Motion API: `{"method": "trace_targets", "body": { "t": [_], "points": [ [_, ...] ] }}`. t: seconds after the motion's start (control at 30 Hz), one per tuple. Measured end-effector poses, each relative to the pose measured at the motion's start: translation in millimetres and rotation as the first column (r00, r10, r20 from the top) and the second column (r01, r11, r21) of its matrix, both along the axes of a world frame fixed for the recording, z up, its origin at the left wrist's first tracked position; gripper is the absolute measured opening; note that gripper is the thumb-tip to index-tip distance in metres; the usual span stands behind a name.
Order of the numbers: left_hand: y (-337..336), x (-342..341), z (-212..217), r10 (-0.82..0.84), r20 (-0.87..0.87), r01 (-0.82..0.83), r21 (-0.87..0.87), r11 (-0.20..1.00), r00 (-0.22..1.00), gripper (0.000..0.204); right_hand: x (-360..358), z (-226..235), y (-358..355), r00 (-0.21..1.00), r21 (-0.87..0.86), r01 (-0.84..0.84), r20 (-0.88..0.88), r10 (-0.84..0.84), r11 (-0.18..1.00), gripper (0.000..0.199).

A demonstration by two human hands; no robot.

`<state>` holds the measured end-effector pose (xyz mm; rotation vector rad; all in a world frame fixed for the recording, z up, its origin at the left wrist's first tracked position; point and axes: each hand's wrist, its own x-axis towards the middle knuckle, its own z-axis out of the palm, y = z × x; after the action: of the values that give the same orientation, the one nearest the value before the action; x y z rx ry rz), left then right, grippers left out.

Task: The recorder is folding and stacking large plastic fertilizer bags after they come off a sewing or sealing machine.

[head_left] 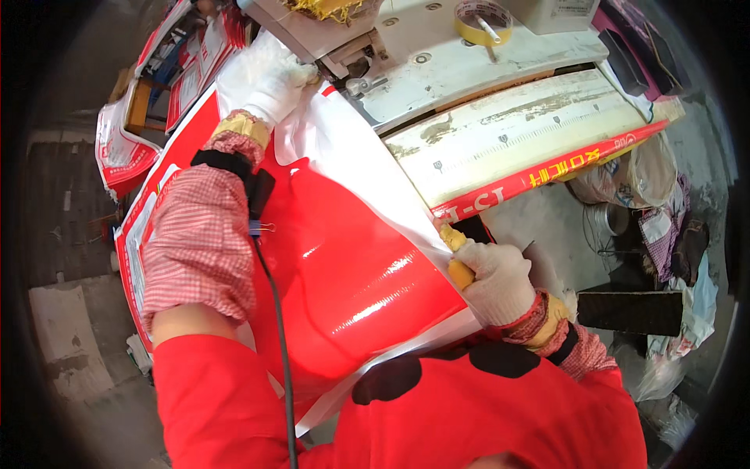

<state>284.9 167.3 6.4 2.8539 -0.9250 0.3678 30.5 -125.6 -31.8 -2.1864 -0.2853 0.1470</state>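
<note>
- We work at a worn pale machine table (pixel 500 129) with a tape roll (pixel 483 20) on top; printed sacks (pixel 125 148) pile left
- Our left hand (pixel 277 86) presses the red-and-white sack (pixel 351 258) flat near the sewing head (pixel 355 59), fingers spread
- Our right hand (pixel 492 277) pinches the sack's edge at the table's front rim; bare floor lies right

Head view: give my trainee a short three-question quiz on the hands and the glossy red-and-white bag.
1. True or false: both hands wear white knitted gloves.
2. Which hand grips the near edge of the glossy red-and-white plastic bag? A) left hand B) right hand
3. What round thing lies on the cream-coloured metal machine top?

Key:
1. True: left hand, right hand.
2. B; the left hand presses the far end by the machine head.
3. A roll of yellow tape.
</note>
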Motion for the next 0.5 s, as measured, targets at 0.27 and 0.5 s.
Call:
{"method": "trace_targets", "body": {
  "t": [0.27, 0.5],
  "points": [
    [-5.1, -40.3, 13.0, 0.345, -0.549, -0.432, -0.033, 0.901, 0.761, 0.021, -16.3, 9.0, -14.8, 0.964, -0.374, -0.264, -0.128, 0.233, 0.889, 0.020],
    [-15.6, 17.6, 27.9, 0.304, -0.028, -0.247, 0.513, 0.822, 0.952, 0.025, 26.6, 4.6, 19.9, 0.962, -0.465, -0.082, 0.193, 0.191, 0.881, 0.034]
  ]
}}
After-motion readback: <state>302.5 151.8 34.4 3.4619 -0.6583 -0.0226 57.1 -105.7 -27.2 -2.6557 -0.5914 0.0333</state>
